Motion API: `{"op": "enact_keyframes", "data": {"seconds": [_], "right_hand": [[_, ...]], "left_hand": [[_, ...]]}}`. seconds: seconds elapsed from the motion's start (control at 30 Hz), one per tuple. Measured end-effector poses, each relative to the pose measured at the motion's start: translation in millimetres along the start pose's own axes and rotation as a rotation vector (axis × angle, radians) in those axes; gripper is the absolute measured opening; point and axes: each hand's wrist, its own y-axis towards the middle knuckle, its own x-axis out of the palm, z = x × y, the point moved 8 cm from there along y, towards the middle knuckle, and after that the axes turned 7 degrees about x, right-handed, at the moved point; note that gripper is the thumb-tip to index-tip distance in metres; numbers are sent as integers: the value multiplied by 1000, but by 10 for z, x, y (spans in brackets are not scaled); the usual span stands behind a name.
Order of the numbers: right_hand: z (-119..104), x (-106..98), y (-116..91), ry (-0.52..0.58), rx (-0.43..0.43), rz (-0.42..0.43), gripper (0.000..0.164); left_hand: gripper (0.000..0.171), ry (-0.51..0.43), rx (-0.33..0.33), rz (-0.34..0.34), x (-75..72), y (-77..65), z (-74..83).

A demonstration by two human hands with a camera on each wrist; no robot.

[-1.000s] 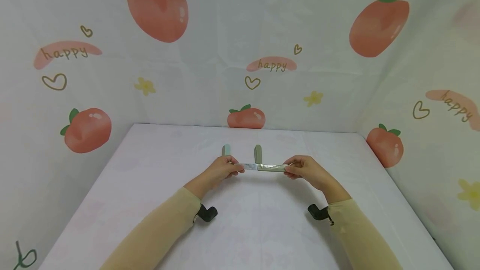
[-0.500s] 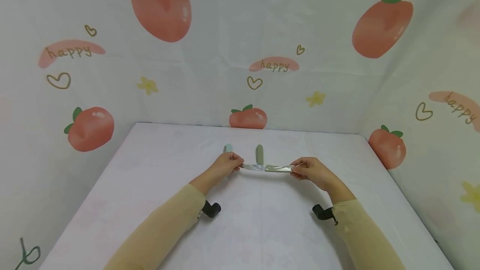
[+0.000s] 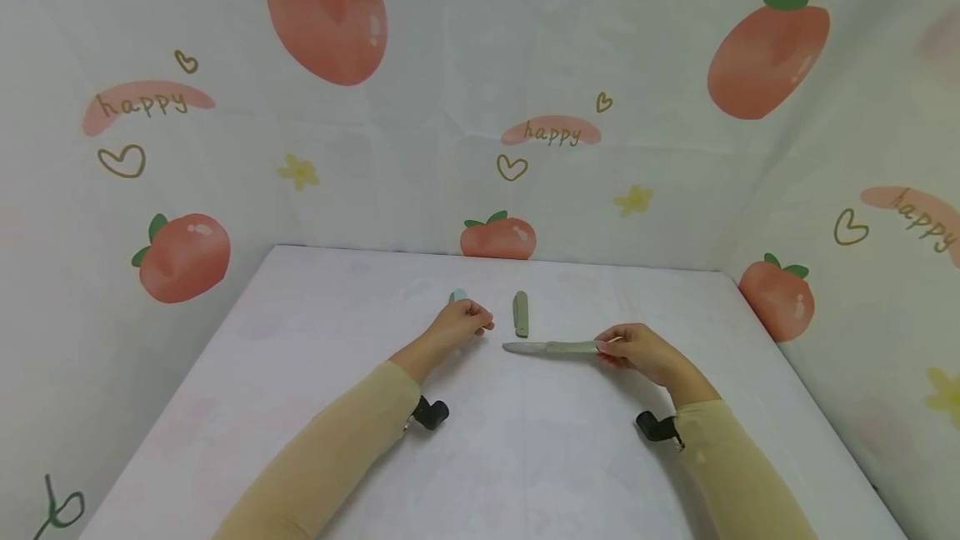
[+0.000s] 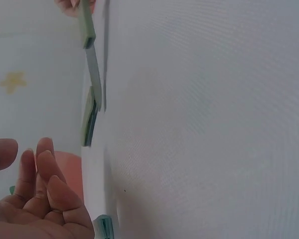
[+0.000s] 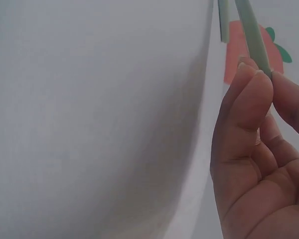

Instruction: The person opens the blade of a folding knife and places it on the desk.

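1. At the centre of the head frame we see a teal piece (image 3: pixel 459 295), mostly hidden; perhaps a folded knife.
2. Just below it, the left hand (image 3: pixel 454 323) holds nothing, thumb and fingers apart.
3. Rightward, a folded green knife (image 3: pixel 521 314) lies on the desk (image 3: pixel 525 448).
4. Below that, the unfolded knife (image 3: pixel 551 347) points its blade (image 3: pixel 525 348) left; we judge it light, stiff, slightly slippery, best held by the handle (image 3: pixel 573 347).
5. Right of centre, the right hand (image 3: pixel 637 352) pinches the handle's end.
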Motion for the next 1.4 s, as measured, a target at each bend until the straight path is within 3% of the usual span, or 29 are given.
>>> {"op": "enact_keyframes", "data": {"seconds": [0.23,0.53,0.83,1.1,1.4], "right_hand": [[89,-50,4,-3,40,4,24],[128,-112,23,-103,108,67,22],[100,-154,-33,-184,153,122,17],[-20,-164,-85,-263,135,147,21],[-235,-56,-178,-308,90,118,26]], "left_hand": [[17,30,32,7,31,55,71],[17,142,65,26,104,210,93],[16,327,86,46,295,358,240],[15,429,103,59,440,463,311],[23,552,74,68,526,558,262]]}}
